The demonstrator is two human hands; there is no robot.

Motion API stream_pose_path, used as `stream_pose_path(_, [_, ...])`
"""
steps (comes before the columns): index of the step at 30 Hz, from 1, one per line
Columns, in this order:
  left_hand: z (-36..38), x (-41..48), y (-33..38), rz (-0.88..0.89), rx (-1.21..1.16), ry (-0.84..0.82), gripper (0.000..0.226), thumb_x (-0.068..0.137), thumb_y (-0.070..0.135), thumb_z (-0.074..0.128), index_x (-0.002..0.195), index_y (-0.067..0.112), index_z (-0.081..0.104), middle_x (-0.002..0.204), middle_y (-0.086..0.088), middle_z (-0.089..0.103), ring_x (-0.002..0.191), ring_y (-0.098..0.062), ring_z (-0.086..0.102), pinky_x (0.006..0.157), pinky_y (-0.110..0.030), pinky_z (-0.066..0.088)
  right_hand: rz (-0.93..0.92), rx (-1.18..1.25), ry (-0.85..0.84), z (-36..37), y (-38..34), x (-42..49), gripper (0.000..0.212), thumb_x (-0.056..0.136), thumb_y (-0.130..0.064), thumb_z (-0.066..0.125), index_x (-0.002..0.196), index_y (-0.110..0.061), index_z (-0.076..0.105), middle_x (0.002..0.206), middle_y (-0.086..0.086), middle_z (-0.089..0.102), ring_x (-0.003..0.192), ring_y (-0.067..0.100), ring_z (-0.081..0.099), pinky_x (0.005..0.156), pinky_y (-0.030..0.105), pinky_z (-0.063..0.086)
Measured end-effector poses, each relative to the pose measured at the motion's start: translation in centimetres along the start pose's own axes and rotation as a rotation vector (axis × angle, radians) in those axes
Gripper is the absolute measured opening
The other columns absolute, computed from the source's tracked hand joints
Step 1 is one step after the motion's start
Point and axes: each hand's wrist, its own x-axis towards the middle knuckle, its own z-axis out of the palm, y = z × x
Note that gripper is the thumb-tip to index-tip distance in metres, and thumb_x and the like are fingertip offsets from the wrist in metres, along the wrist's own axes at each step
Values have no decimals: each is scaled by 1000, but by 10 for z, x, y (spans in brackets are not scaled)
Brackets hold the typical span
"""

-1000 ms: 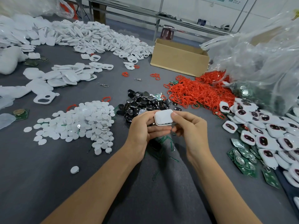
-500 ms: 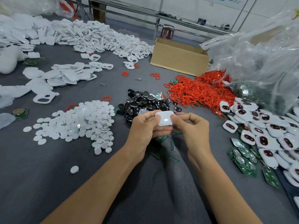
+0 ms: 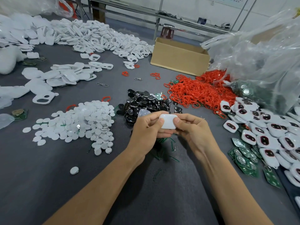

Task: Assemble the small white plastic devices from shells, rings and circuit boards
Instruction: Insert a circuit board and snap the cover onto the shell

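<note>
Now: your left hand (image 3: 146, 129) and right hand (image 3: 193, 129) pinch small white rounded plastic shell (image 3: 168, 121) between thumbs, long axis across, equally near.

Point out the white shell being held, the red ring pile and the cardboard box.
white shell (image 3: 168, 122): head view, centre of its upper face.
red ring pile (image 3: 194, 95): head view, middle of the heap.
cardboard box (image 3: 178, 61): head view, its near side wall.

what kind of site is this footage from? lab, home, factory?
Most likely a small factory or workshop assembly bench. Bulk piles of loose parts lie on the grey table: red rings, white discs, green circuit boards. The left hand and right hand grip one white device.
</note>
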Motion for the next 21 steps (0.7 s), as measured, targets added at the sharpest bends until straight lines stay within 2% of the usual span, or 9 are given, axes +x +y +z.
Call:
stream_pose_path(4, [2, 0, -1, 17, -39, 27, 21, 100, 6, 50, 106, 14, 68, 93, -12, 75, 76, -28, 74, 69, -27, 61, -23, -29, 20, 1, 2, 2, 6, 80, 2, 63, 84, -1, 67, 65, 9, 67, 55, 16, 62, 57, 24, 53])
stream_pose_path(9, [-1, 1, -1, 17, -68, 65, 21, 97, 3, 54, 111, 5, 70, 96, -17, 74, 74, -32, 74, 65, -26, 61, -72, -60, 1, 4, 4, -1, 9, 84, 3, 61, 86, -2, 68, 67, 5, 67, 60, 12, 62, 59, 21, 52])
stream_pose_path(13, [0, 2, -1, 17, -62, 80, 22, 96, 1, 55, 113, 0, 70, 97, -21, 74, 73, -30, 73, 64, -26, 61, -123, -131, 7, 6, 5, -2, 11, 84, 0, 65, 94, 3, 69, 77, 14, 68, 69, 19, 63, 67, 26, 52])
stream_pose_path(17, [0, 2, -2, 18, -61, 78, 22, 95, 0, 57, 112, 0, 70, 93, -21, 74, 72, -30, 74, 63, -26, 61, -177, -171, 34, 8, 3, -3, 7, 83, 4, 65, 88, 2, 69, 69, 10, 68, 60, 14, 63, 58, 22, 52])
stream_pose_path(21, [0, 2, -3, 44, -62, 102, 20, 94, -2, 57, 103, 6, 73, 83, -15, 75, 67, -32, 73, 60, -26, 61, -197, -192, 52, 9, 3, -5, 7, 82, 5, 65, 83, 0, 69, 62, 6, 67, 53, 11, 61, 53, 20, 50])
